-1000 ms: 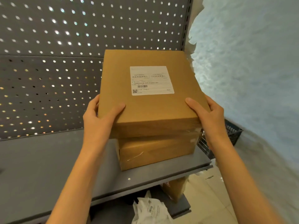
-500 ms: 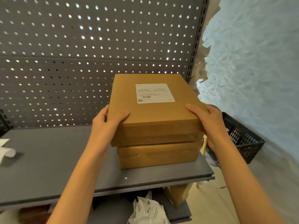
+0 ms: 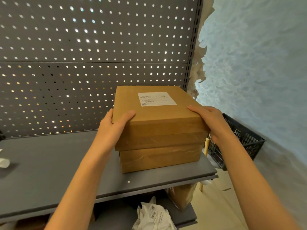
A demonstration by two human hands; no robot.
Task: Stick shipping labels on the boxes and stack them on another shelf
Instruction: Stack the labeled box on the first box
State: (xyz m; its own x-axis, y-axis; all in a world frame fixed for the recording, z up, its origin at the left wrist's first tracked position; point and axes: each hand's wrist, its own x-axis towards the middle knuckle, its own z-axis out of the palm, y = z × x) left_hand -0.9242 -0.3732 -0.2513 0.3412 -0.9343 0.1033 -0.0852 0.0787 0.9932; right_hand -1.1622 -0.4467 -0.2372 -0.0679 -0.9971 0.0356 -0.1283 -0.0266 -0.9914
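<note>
My left hand (image 3: 114,125) and right hand (image 3: 210,121) grip the labelled box (image 3: 156,117), fingers curled round its sides, atop the lower box (image 3: 160,159) near the shelf (image 3: 49,171) right edge; square edges flush before releasing.

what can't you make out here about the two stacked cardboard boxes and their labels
Head view only:
- White shipping label on the upper brown cardboard box: print too small to read.
- Lower brown cardboard box: its top is covered by the upper box, so any label is hidden.
- Left hand and right hand: fingers behind the box sides.
</note>
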